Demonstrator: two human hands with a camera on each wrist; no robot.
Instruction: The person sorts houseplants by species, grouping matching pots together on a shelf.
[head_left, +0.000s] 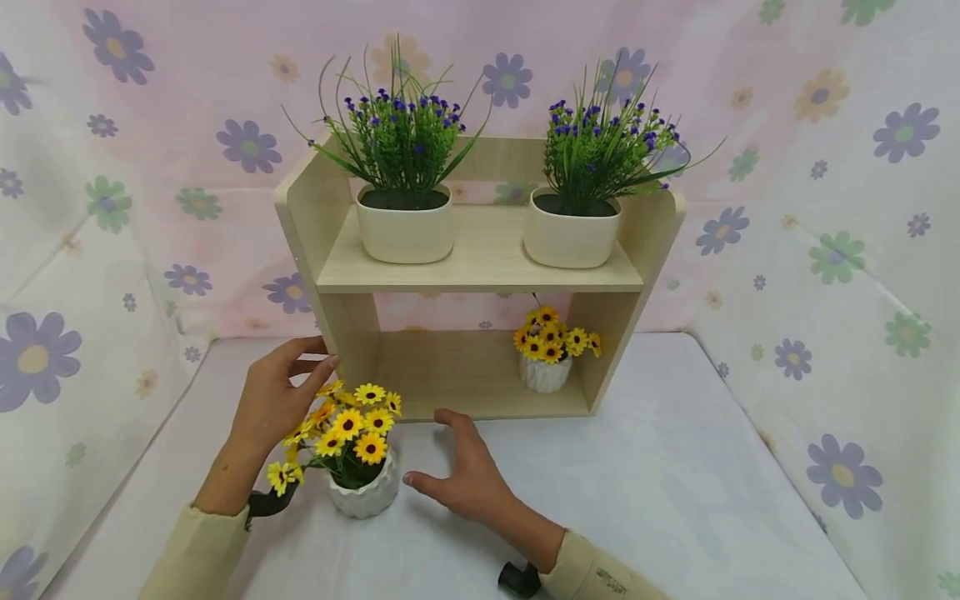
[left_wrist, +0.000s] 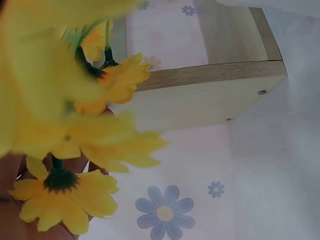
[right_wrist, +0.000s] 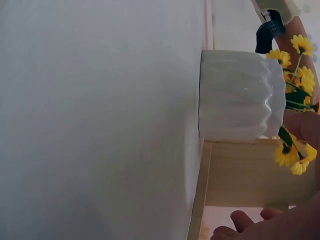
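A white ribbed pot [head_left: 365, 492] of yellow artificial daisies [head_left: 348, 425] stands on the table in front of a wooden shelf's left end. My left hand [head_left: 273, 396] is just behind and left of the blooms, its fingertips at the shelf's left side panel [head_left: 307, 242]; whether they touch it I cannot tell. In the left wrist view, yellow petals [left_wrist: 70, 200] cover much of that hand. To the pot's right, my right hand [head_left: 472, 475] has thumb and fingers spread, holding nothing. The right wrist view shows the pot [right_wrist: 240, 95] upright, with the thumb near its rim.
Two cream planters [head_left: 405, 229] with purple flowers and grass stand on the upper shelf board [head_left: 487, 250]. A second white pot [head_left: 545, 375] of yellow daisies sits at the right of the lower compartment. Flower-print cloth [head_left: 825, 167] hangs around the white table [head_left: 675, 500].
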